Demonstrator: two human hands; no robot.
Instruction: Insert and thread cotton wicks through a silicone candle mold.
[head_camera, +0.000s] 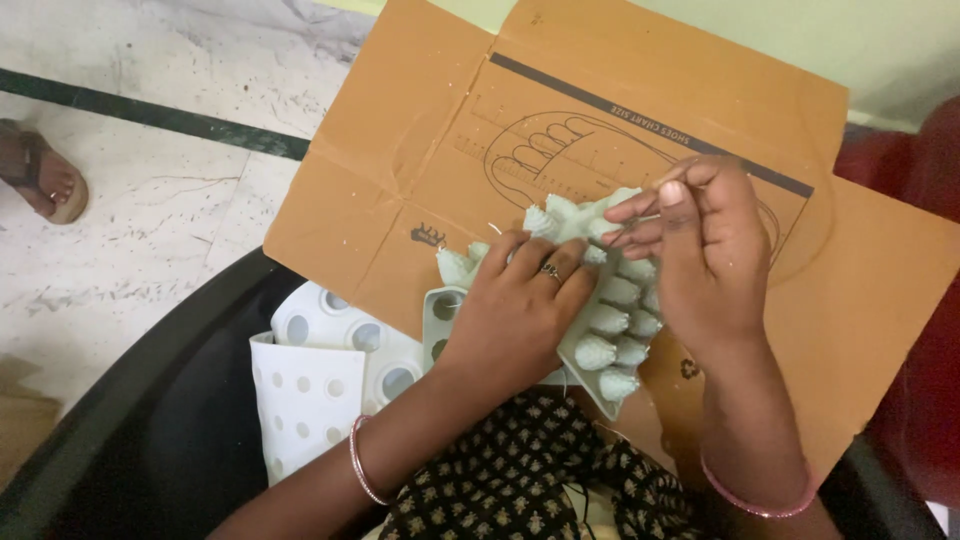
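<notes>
Mould tray (600, 385) lies at near edge of cardboard sheet (400, 160), white cone pieces (596, 352) seated in pockets

Left hand (515, 310) flat, fingers spread on tray, likely steadying it

Right hand (705, 250) fingertips pinched on cone at tray's far end, probably easing it free

Empty white trays (320, 370) stacked off sheet's left near corner

This looks like a home used for small handwork, done seated on the floor. The floor (150, 190) is worn pale stone with a dark inlaid stripe (150, 115), and a sandalled foot (45, 180) rests on it at the left edge. A flattened cardboard box (420, 150) serves as the worktop across the lap, white plastic moulds (320, 380) lie at its near left edge over a black tub (160, 400), and a plain pale wall (880, 40) rises behind.
</notes>
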